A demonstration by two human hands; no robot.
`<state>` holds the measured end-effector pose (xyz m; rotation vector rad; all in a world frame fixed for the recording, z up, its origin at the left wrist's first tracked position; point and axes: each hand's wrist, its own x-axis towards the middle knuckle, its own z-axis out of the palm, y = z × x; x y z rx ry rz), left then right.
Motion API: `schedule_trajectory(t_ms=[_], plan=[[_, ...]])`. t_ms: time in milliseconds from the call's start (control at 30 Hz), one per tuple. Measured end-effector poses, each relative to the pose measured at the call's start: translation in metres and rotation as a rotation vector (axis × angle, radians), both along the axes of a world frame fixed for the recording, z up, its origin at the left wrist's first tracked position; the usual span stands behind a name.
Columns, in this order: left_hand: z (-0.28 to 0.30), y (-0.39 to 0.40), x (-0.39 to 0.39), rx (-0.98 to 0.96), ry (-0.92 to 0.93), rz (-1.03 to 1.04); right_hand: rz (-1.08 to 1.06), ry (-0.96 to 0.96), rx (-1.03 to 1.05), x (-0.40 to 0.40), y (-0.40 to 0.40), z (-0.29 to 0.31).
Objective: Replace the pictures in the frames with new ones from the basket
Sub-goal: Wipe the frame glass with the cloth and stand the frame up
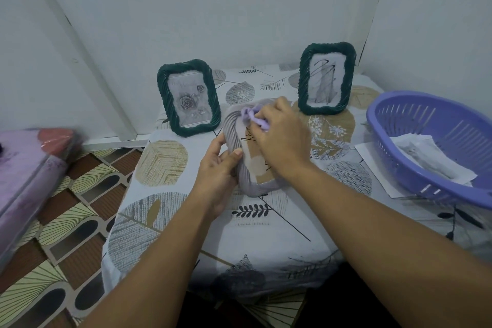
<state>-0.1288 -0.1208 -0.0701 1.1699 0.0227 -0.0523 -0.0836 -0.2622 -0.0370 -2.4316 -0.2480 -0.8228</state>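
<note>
Grey rope-edged frame (pixel 241 157) lying tilted at mid-desk, glass showing the leaf-print cloth beneath, no picture visible inside. Left hand (pixel 218 168) clamped on its left rim, thumb pressed over the twisted border, fingers curled underneath. Right hand (pixel 279 136) bunched around a lilac cloth (pixel 253 117) and pressing it against the upper part of the glass, near the top rim (fingertips hidden under the knuckles). Both forearms reaching in from the bottom edge, close together at the frame.

Behind and to the left, standing upright: a dark green frame (pixel 189 97) holding a grey rose picture. Behind and to the right, also upright: a second dark green frame (pixel 327 78) holding a scribbled black line drawing on white. Neither touching the grey one, though the right hand sits just beside the second frame's lower left corner.

At the right edge, a lilac slotted basket (pixel 394 114) with white printed sheets (pixel 436 158) lying inside, details too blurred to read. One loose white sheet (pixel 372 157) flat on the desk, partly tucked under the basket's near wall.

Desk (pixel 170 168) covered in a pale cloth printed with large leaves. To the left, patterned floor (pixel 69 221) in brown and cream, and a purple wrapped bundle (pixel 24 173) at the far left edge, blurred. White walls behind.
</note>
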Motion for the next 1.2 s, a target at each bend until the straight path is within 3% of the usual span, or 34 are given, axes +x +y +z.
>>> schedule_trajectory(t_ms=[100,267,433,633,800,1000,1200], plan=[[0.001,-0.002,0.001,0.021,-0.001,0.002,-0.067,0.003,0.073,0.003,-0.003,0.002],[0.000,-0.002,-0.003,-0.018,-0.019,-0.006,0.042,-0.002,-0.044,-0.006,0.007,-0.004],[0.002,-0.005,-0.001,-0.006,-0.008,0.008,-0.061,0.015,0.057,0.004,-0.006,0.003],[0.001,-0.006,-0.002,-0.015,-0.020,0.003,0.064,-0.019,-0.045,-0.005,0.007,-0.004],[0.001,-0.008,0.001,0.022,-0.015,0.015,-0.044,0.003,0.044,0.007,-0.008,0.002],[-0.001,-0.007,0.000,-0.001,-0.015,0.003,0.083,-0.037,-0.029,-0.009,0.010,-0.003],[-0.004,-0.003,0.001,-0.018,0.043,0.035,-0.041,0.050,0.016,0.013,-0.026,0.002]])
